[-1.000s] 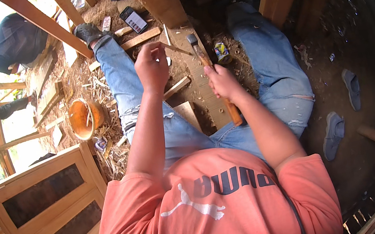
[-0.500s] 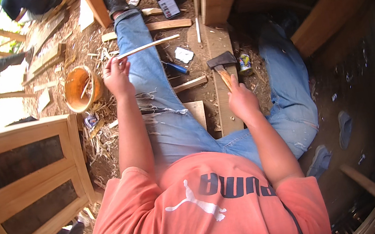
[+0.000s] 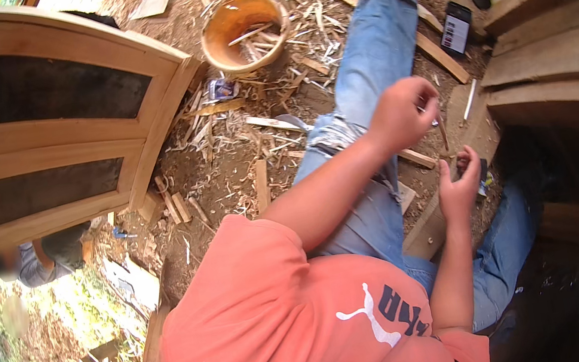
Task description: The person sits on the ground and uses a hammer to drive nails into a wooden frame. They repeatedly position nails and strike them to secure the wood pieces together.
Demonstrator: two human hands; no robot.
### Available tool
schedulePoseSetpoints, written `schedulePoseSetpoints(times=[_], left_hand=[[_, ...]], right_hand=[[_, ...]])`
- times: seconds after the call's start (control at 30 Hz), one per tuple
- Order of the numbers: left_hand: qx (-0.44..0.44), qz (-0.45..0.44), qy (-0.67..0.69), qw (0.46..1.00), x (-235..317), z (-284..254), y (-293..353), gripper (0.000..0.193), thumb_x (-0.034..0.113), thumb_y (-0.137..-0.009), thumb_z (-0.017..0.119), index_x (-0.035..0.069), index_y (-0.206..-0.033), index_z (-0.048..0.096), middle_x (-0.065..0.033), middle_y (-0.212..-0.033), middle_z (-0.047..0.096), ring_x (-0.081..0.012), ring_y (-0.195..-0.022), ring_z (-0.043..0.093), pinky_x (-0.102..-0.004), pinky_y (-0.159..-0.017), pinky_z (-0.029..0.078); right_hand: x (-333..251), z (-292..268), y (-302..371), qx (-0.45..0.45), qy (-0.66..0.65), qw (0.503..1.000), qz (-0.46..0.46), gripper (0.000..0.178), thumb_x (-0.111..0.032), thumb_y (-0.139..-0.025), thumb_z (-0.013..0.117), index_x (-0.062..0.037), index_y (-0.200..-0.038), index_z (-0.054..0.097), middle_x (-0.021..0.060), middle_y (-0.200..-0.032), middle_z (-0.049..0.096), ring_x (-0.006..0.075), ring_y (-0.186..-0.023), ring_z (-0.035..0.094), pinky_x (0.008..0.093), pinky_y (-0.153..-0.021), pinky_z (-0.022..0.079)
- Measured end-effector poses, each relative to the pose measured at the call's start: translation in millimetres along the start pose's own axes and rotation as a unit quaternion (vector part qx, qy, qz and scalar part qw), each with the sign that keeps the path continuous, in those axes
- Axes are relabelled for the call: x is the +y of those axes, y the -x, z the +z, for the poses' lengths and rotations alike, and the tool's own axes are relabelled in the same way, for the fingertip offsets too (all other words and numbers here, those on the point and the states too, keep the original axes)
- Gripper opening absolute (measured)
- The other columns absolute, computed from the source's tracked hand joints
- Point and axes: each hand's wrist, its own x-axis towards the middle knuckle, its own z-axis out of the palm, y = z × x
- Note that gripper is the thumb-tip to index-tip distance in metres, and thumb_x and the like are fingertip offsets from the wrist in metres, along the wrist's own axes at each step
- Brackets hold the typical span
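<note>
While the left hand holds it | stick: thin, brown, straight

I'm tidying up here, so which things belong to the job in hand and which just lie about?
Apparently in use:
thin wooden stick, in left hand
plank, below right hand

Probably just lying about:
smartphone
orange bucket
wood shavings

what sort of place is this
Likely a makeshift woodworking spot: wood shavings litter the dirt ground, a panelled, door-like wooden piece is at the left, and an orange bucket holds scraps.
</note>
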Motion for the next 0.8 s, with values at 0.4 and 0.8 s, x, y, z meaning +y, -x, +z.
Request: schedulePoseSetpoints(times=[0.4,0.8], left_hand=[[-0.079,-0.004,0.001,0.997,17.7,-17.0,9.7,0.026,0.022,-0.093,0.082,0.005,-0.111,0.074,-0.0152,-0.099,0.078,-0.031,-0.089,0.077,-0.0404,-0.082,0.06],[-0.292,-0.494,-0.29,0.766,-225.3,-148.8,121.9,0.075,0.065,-0.105,0.052,-0.003,-0.089,0.08,-0.0252,-0.097,0.078,-0.0415,-0.092,0.076,-0.0492,-0.087,0.058]], right_hand=[[-18.9,-45.3,-1.2,-0.041,-0.016,0.999,0.007,0.02,-0.013,-0.1,0.077,0.0016,-0.113,0.076,0.0053,-0.097,0.072,0.0144,-0.087,0.065,0.0286,-0.083,0.052],[-0.7,-94.6,76.6,-0.155,-0.378,0.901,0.145,0.037,-0.005,-0.11,0.052,0.003,-0.145,0.062,0.0205,-0.127,0.076,0.0156,-0.079,0.073,0.0291,-0.079,0.059]])
